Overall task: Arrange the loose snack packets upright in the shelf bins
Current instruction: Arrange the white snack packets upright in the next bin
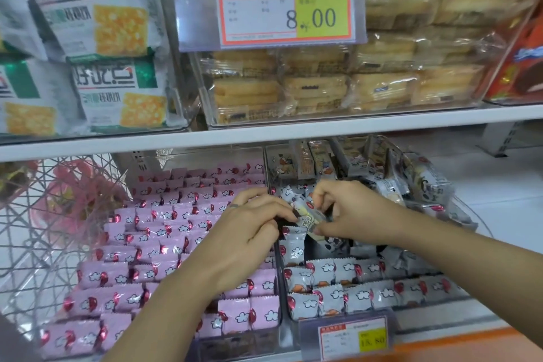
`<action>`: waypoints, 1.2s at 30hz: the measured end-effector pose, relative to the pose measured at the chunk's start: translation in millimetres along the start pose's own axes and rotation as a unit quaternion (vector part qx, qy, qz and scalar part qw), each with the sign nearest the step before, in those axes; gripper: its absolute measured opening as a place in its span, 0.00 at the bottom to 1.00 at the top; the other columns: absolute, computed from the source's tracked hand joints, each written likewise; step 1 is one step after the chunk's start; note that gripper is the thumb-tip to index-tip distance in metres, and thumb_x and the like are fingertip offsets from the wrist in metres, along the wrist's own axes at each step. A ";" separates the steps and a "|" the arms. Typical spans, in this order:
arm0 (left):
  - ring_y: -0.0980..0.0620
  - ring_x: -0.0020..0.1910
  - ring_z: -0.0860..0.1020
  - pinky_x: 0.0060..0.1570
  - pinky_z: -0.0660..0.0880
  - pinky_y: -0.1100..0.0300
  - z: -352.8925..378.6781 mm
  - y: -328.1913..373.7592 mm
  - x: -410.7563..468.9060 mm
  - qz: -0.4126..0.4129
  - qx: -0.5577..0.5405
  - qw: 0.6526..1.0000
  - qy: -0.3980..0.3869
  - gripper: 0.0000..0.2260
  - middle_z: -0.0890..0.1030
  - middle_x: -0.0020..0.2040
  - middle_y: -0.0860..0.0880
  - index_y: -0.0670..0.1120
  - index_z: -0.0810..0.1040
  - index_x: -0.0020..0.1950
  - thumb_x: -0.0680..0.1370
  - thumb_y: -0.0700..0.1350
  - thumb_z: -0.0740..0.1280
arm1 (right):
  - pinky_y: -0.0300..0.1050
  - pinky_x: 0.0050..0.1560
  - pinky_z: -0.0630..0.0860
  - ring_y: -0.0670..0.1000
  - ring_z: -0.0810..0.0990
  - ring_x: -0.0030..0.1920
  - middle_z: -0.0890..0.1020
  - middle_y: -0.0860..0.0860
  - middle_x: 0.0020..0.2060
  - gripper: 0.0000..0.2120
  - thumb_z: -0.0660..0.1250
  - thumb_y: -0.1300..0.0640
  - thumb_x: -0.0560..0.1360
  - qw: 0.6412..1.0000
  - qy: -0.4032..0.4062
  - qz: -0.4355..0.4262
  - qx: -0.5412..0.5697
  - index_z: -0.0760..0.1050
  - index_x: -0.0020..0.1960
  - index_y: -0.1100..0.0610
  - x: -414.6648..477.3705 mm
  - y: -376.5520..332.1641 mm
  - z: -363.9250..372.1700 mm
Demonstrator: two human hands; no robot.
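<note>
- Left hand (249, 226), frame centre: fingers curled, tips pinching the dark left end of a small packet (311, 219).
- Right hand (349, 211), at 3 o'clock of the left: thumb and fingers curled, pinching the same packet's right end.
- The packet is held in the air between both hands. It is tilted, not upright, just right of the clear divider (279, 258) and over the white packets' bin.
- White packets (332, 294) stand in rows at 5 o'clock of the hands, along the bin's front edge.
- A dark open gap (323, 250) lies at 6 o'clock of the held packet, behind those rows.
- Loose pile (411, 185) at 2 o'clock of the hands, leaning every way, crowding the bin's back and right edge.
- Pink packets (176, 229) at 9 o'clock, packed in rows up to the divider.
- Shelf edge (264, 134) at 12 o'clock, near above the hands.
- Wire basket (44, 214) far at 9 o'clock.
- Price tag (354, 338) at 6 o'clock, on the bin front.
</note>
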State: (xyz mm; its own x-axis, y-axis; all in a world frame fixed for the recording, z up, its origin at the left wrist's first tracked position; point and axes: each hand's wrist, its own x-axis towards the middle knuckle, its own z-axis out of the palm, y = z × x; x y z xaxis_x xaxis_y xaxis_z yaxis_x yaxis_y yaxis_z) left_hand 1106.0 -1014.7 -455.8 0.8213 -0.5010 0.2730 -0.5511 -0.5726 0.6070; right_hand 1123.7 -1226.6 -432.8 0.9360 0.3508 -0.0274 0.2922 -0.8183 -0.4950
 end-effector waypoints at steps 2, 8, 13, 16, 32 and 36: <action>0.70 0.66 0.59 0.60 0.51 0.81 -1.2 1.6 -0.3 0.001 -0.002 1.000 0.005 0.19 0.72 0.58 0.70 0.57 0.78 0.55 0.73 0.47 0.50 | 0.36 0.38 0.71 0.41 0.74 0.36 0.76 0.47 0.47 0.19 0.73 0.53 0.71 1.000 0.008 -0.002 0.019 0.68 0.57 0.49 -1.5 -2.3 0.6; 0.68 0.62 0.67 0.57 0.60 0.78 -6.6 3.0 -3.4 -0.032 -0.062 0.997 0.037 0.19 0.72 0.59 0.67 0.56 0.77 0.56 0.74 0.46 0.50 | 0.43 0.36 0.74 0.47 0.78 0.36 0.77 0.48 0.36 0.14 0.70 0.56 0.74 0.998 -0.005 -0.017 -0.059 0.63 0.43 0.48 0.9 -14.4 2.0; 0.71 0.61 0.66 0.55 0.60 0.80 -7.3 3.4 -3.2 -0.044 -0.060 0.997 0.039 0.20 0.70 0.60 0.69 0.58 0.75 0.59 0.74 0.47 0.49 | 0.47 0.43 0.78 0.48 0.79 0.40 0.76 0.47 0.38 0.16 0.67 0.55 0.76 0.999 -0.010 -0.015 -0.046 0.69 0.61 0.57 9.7 -17.4 1.0; 0.71 0.62 0.65 0.56 0.58 0.81 -7.4 3.0 -3.7 -0.042 -0.062 0.997 0.035 0.21 0.70 0.60 0.68 0.57 0.75 0.59 0.73 0.47 0.49 | 0.46 0.45 0.77 0.49 0.79 0.42 0.78 0.50 0.45 0.19 0.66 0.53 0.77 0.997 0.008 -0.012 -0.070 0.67 0.65 0.57 12.0 -18.9 1.6; 0.73 0.60 0.66 0.53 0.61 0.79 -11.4 6.2 -7.4 -0.057 -0.058 0.996 0.026 0.16 0.70 0.61 0.67 0.58 0.72 0.61 0.81 0.43 0.52 | 0.38 0.38 0.73 0.49 0.78 0.41 0.78 0.49 0.43 0.16 0.65 0.55 0.77 0.995 -0.070 -0.024 -0.065 0.67 0.63 0.53 19.0 -21.1 9.5; 0.73 0.60 0.66 0.54 0.63 0.76 -11.6 6.3 -7.3 -0.057 -0.057 0.996 0.025 0.15 0.69 0.61 0.67 0.58 0.71 0.62 0.82 0.43 0.52 | 0.55 0.49 0.77 0.55 0.80 0.46 0.78 0.55 0.48 0.22 0.61 0.51 0.79 0.988 -0.129 0.000 -0.088 0.59 0.70 0.51 22.1 -15.9 10.8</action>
State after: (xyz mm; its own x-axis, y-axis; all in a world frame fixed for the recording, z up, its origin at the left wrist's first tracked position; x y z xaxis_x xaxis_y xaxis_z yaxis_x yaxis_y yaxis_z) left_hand 1098.2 -1007.1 -445.3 0.8852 -0.4026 0.2329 -0.4362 -0.5445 0.7164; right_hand 1137.7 -1201.0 -434.9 0.8613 0.4370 -0.2593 0.3431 -0.8765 -0.3376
